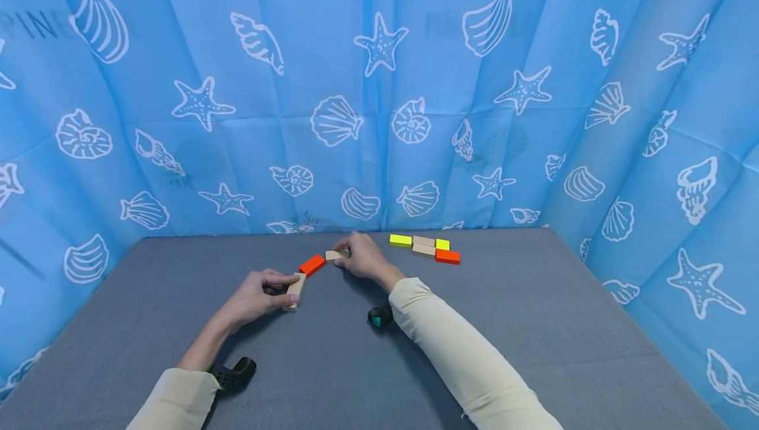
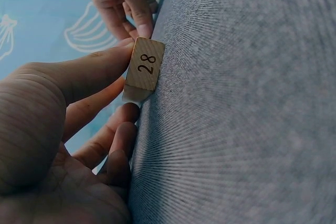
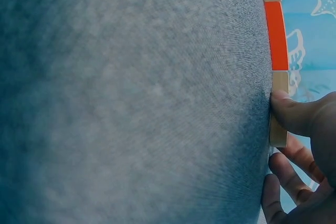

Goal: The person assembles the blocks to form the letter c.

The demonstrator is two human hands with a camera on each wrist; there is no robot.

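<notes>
My left hand (image 1: 255,296) pinches a plain wooden block (image 1: 297,290) between thumb and fingers at the left end of a short curved row. The number 28 is printed on the end of this wooden block (image 2: 146,64), seen in the left wrist view. A red-orange block (image 1: 312,265) lies in the middle of the row, touched by neither hand. At the row's right end, my right hand (image 1: 365,257) pinches another plain wooden block (image 1: 332,257). In the right wrist view, the red-orange block (image 3: 277,35) meets that wooden block (image 3: 279,129) end to end.
Right of the row, near the table's back edge, lies a cluster of several blocks: yellow (image 1: 400,240), plain wood (image 1: 423,250) and red-orange (image 1: 447,257). A blue shell-patterned curtain (image 1: 379,120) hangs behind the grey table (image 1: 332,377). Black devices sit at both wrists.
</notes>
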